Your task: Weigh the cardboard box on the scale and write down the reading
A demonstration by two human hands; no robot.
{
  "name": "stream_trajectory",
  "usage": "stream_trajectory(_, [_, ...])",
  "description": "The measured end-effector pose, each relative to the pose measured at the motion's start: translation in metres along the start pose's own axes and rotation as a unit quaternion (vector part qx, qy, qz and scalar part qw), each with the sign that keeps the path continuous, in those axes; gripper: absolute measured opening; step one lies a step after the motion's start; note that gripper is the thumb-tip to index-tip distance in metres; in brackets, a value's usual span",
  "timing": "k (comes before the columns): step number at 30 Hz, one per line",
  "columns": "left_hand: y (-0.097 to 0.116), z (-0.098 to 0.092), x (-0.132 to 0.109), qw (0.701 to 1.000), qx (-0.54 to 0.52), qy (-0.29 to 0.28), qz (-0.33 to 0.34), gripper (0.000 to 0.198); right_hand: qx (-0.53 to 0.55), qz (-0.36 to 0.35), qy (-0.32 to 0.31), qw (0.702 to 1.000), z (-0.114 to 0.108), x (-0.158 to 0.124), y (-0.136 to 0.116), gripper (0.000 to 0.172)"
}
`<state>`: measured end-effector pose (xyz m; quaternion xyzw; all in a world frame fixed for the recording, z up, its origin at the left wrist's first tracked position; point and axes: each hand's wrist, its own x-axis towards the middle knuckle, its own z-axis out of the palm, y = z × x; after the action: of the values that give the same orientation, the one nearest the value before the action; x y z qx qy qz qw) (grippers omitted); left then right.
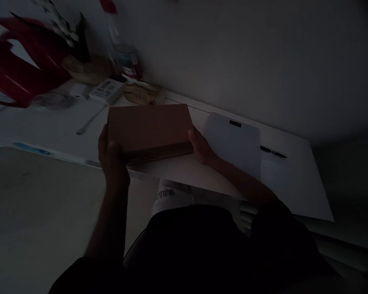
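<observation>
Dim room, white desk (pixel 64 130) running across mid-frame. Brown cardboard box (pixel 149 130) lies flat at centre frame, long axis left-right, between my hands. My left hand (pixel 110 157) clamps its left end, my right hand (pixel 200 147) its right end; both equally close. Pen (pixel 272 152) lies right of centre.

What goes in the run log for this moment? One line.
left hand: grips brown box left end | right hand: grips right end | box over white desk | pen right
</observation>
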<state>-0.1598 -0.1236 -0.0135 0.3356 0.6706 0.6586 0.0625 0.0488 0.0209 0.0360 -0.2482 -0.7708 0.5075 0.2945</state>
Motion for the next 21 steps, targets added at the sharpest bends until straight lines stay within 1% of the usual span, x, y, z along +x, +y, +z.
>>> stream_trajectory(3, [-0.008,0.004,0.002,0.997,-0.066,0.045,0.006,0.075,-0.010,-0.006,0.004,1.000,0.000,-0.001,0.002,0.086])
stream_trajectory(7, [-0.010,0.010,0.002,0.992,-0.091,0.082,0.027,0.077,-0.021,0.004,0.005,1.000,0.002,-0.003,0.004,0.088])
stream_trajectory(12, [-0.004,0.013,0.000,0.990,-0.089,0.099,0.050,0.067,-0.029,0.000,0.013,0.999,0.005,-0.005,0.003,0.085])
stream_trajectory(16, [-0.007,0.011,0.001,0.986,-0.109,0.104,0.068,0.068,-0.019,-0.003,0.014,1.000,0.007,-0.005,0.002,0.082])
stream_trajectory(19, [-0.008,0.010,0.003,0.988,-0.101,0.110,0.039,0.069,-0.016,-0.002,0.010,1.000,0.007,-0.006,0.002,0.080])
stream_trajectory(21, [-0.007,0.010,0.002,0.993,-0.056,0.102,0.020,0.072,-0.010,-0.002,0.008,1.000,0.007,-0.006,0.003,0.079])
